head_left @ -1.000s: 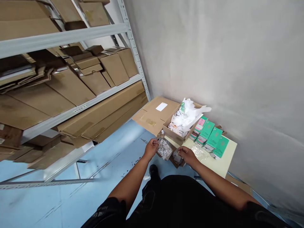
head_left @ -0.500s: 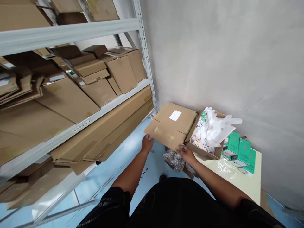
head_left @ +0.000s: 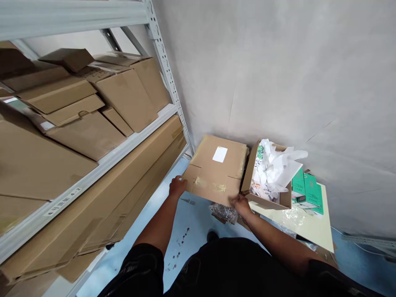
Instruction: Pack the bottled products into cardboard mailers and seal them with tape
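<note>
The left hand (head_left: 177,186) has its grip closed on the near left corner of a flat cardboard flap (head_left: 216,171), fingers curled over the edge, while the right hand (head_left: 241,204) pinches the flap's near right corner with its grip shut on the card. The flap carries a small white label (head_left: 220,154) and strips of clear tape, and it stands out sideways from an open cardboard box (head_left: 266,200), joined to the box's left wall and hanging out past the bench over the blue floor (head_left: 192,222). The box sits on a pale bench (head_left: 312,231) against the grey wall and is stuffed with crumpled white paper (head_left: 275,165). Just under the flap's near edge, between the two hands, lies a crinkled clear plastic bag (head_left: 224,212) with small shiny pieces in it. Green packets (head_left: 306,187) stand on the bench right beside the box, on its far right side, and a bit of clear wrap (head_left: 292,215) lies in front of them. To the left, a grey metal shelf rack (head_left: 123,142) holds stacked brown cartons (head_left: 123,93)
</note>
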{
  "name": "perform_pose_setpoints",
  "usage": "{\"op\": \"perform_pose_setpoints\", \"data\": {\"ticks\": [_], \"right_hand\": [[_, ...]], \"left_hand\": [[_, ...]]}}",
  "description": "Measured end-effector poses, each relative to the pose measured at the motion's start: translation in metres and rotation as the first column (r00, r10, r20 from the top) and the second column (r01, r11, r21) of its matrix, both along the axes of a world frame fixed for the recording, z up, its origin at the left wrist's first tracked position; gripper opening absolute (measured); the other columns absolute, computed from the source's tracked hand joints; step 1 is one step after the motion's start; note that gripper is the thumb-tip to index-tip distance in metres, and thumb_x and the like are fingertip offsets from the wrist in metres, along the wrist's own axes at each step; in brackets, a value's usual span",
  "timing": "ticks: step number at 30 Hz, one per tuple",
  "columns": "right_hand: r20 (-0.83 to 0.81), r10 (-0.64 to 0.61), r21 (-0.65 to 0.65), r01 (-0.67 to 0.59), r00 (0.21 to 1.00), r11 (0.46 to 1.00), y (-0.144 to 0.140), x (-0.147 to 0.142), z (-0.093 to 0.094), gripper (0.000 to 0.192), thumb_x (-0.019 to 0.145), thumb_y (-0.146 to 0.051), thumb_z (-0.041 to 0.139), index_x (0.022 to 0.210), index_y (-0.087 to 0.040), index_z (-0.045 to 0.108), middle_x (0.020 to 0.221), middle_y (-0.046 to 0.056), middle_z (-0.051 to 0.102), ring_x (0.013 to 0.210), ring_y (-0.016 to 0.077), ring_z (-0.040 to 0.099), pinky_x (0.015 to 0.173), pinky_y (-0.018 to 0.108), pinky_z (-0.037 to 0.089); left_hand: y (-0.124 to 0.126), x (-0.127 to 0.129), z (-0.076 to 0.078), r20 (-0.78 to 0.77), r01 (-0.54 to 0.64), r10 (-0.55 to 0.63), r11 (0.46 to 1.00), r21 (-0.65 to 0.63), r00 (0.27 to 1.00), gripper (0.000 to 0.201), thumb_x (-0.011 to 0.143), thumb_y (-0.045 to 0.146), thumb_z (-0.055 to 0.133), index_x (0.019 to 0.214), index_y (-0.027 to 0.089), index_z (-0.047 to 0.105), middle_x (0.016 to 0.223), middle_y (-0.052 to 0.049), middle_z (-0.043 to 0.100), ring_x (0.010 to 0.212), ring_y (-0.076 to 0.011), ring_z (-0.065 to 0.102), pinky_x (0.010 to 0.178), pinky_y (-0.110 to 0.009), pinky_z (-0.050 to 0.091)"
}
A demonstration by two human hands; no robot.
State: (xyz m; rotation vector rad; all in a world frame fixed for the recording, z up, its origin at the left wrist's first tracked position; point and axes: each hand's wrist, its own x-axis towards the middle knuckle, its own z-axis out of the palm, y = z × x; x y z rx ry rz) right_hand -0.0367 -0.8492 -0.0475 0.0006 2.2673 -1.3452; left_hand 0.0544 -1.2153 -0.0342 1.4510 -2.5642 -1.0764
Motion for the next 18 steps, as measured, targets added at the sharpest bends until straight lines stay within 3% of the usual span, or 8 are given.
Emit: {"op": "perform_pose_setpoints", "data": {"ticks": [3, 9, 13, 16, 18], "right_hand": [[-0.030, -0.048, 0.029, 0.049, 0.998, 0.998, 0.008, 0.003, 0.002, 0.033, 0.069, -0.037, 0.064, 0.098, -0.023, 0.072, 0.089, 0.007, 0.075, 0.087, 0.0288, 0.071, 0.073, 0.035, 0.053], [-0.087, 0.037, -0.023, -0.039, 0.995, 0.999, 0.016, 0.013, 0.006, 0.018, 0.069, -0.035, 0.064, 0.080, -0.022, 0.069, 0.086, 0.008, 0.074, 0.089, 0.0289, 0.070, 0.077, 0.036, 0.053], [-0.061, 0.100, 0.015, -0.100, 0.993, 0.995, 0.012, 0.015, 0.003, 0.012, 0.068, -0.034, 0.063, 0.070, -0.022, 0.065, 0.075, 0.006, 0.071, 0.083, 0.0285, 0.069, 0.074, 0.035, 0.053], [-0.052, 0.093, 0.035, -0.091, 0.994, 0.995, 0.016, 0.013, 0.000, 0.015, 0.067, -0.032, 0.063, 0.076, -0.022, 0.068, 0.077, 0.006, 0.072, 0.085, 0.0283, 0.070, 0.074, 0.035, 0.053], [-0.052, 0.100, 0.024, -0.099, 0.994, 0.995, 0.021, 0.011, -0.001, 0.022, 0.067, -0.030, 0.063, 0.086, -0.022, 0.071, 0.082, 0.007, 0.073, 0.088, 0.0281, 0.070, 0.076, 0.035, 0.053]], "left_hand": [[-0.006, 0.007, -0.005, 0.021, 0.031, -0.032, 0.999, 0.042, 0.999, 0.049, 0.085, 0.051, 0.064, 0.121, 0.018, 0.067, 0.124, -0.020, 0.070, 0.117, -0.0389, 0.066, 0.094, -0.042, 0.049], [-0.009, 0.022, -0.007, 0.007, 0.090, -0.094, 0.973, 0.214, 0.996, 0.042, 0.084, 0.058, 0.067, 0.099, 0.019, 0.073, 0.100, -0.013, 0.078, 0.093, -0.0339, 0.073, 0.074, -0.037, 0.052], [0.000, 0.029, -0.004, -0.052, 0.112, -0.101, 0.944, 0.309, 0.994, 0.035, 0.087, 0.050, 0.066, 0.102, 0.020, 0.073, 0.098, -0.009, 0.079, 0.089, -0.0294, 0.074, 0.069, -0.033, 0.053], [0.012, 0.033, -0.001, -0.093, 0.087, -0.061, 0.945, 0.315, 0.994, 0.035, 0.085, 0.038, 0.068, 0.113, 0.018, 0.068, 0.106, -0.010, 0.078, 0.094, -0.0276, 0.074, 0.072, -0.032, 0.055], [0.018, 0.036, 0.002, -0.128, 0.071, -0.030, 0.942, 0.328, 0.991, 0.048, 0.081, 0.030, 0.069, 0.127, 0.018, 0.061, 0.113, -0.010, 0.077, 0.097, -0.0262, 0.074, 0.074, -0.031, 0.056]]}}
